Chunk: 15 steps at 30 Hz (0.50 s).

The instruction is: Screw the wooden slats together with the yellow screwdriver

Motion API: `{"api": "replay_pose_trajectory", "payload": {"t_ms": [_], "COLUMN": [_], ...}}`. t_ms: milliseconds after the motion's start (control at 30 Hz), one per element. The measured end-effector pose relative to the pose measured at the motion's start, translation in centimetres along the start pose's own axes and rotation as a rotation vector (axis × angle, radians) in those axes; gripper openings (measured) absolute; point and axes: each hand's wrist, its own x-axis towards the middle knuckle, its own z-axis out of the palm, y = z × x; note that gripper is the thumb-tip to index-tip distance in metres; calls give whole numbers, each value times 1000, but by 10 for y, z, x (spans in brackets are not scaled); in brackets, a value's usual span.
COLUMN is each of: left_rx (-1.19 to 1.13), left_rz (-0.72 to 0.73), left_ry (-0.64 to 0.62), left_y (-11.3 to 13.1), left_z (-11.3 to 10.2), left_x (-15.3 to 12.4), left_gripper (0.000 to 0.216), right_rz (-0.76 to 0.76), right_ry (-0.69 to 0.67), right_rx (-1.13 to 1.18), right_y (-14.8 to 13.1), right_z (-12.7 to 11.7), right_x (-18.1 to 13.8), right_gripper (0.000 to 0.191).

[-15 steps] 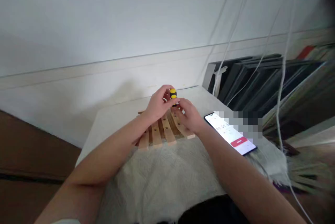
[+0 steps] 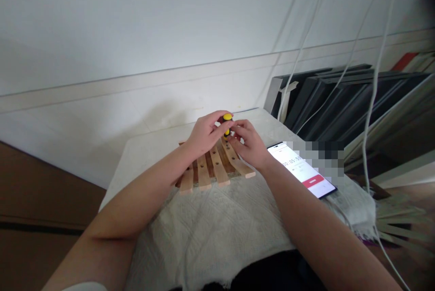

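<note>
The tool [image 2: 227, 124] is banded yellow and black. The slats [image 2: 217, 168] are pale wood with small dark holes, over darker brown crosspieces. The cloth [image 2: 217, 232] on the bench is off-white with a faint quilted pattern. At the bench's right edge, the phone [image 2: 306, 171] has a white screen with a red bar — black rim. The wall [image 2: 136, 19] is white; the panels [image 2: 340, 96] are black.

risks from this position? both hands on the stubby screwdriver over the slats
1. The yellow-and-black screwdriver is pinched by fingertips of left hand and right hand; it could slip or tilt.
2. The wooden slat panel lies on a soft white cloth, so it may shift.
3. The phone sits near the right forearm and could get knocked.
</note>
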Motion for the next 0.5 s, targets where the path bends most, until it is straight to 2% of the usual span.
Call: {"api": "replay_pose_trajectory", "payload": {"t_ms": [100,200,267,367,500], "left_rx": [10,83,132,137,67], "left_rz": [-16,-13,-17,-15,86], "left_ry": [41,127,178,198,74], "left_y": [2,0,-3,-5,-2], "left_z": [4,7,8,5,-3], "left_x": [1,0,-1,-3,-3], "left_gripper": [24,22,26,32,26], "right_rz": [64,211,256,204,90], "right_ry": [7,10,-5,-52,-116], "right_rx": [-9,12,26,-11,-1], "right_y": [-1,-2,-3,-3,-3], "right_z": [1,0,-1,-2,-1], "right_x": [1,2,2,1,1], "right_gripper": [14,22,23,15,15]}}
